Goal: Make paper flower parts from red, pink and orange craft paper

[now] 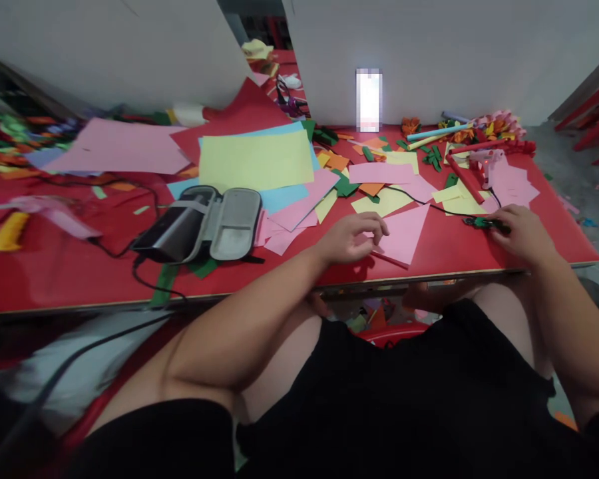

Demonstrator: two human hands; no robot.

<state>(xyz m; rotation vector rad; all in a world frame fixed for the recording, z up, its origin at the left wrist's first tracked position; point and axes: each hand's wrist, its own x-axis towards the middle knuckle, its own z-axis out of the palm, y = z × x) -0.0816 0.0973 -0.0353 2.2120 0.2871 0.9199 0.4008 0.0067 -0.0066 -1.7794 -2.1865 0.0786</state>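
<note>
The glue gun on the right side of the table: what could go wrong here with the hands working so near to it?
1. The glue gun shows a red light, so it may be hot; the right hand works just in front of it and could touch it.
2. Its black cord runs between both hands; the left hand, on the pink sheet, could snag it.

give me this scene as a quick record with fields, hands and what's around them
left hand: fingers curled, resting on pink paper
right hand: on a small green piece near the table edge
table: red, strewn with coloured paper
case: open, grey, left of the hands
glue gun: beyond the right hand, cable trailing
</note>
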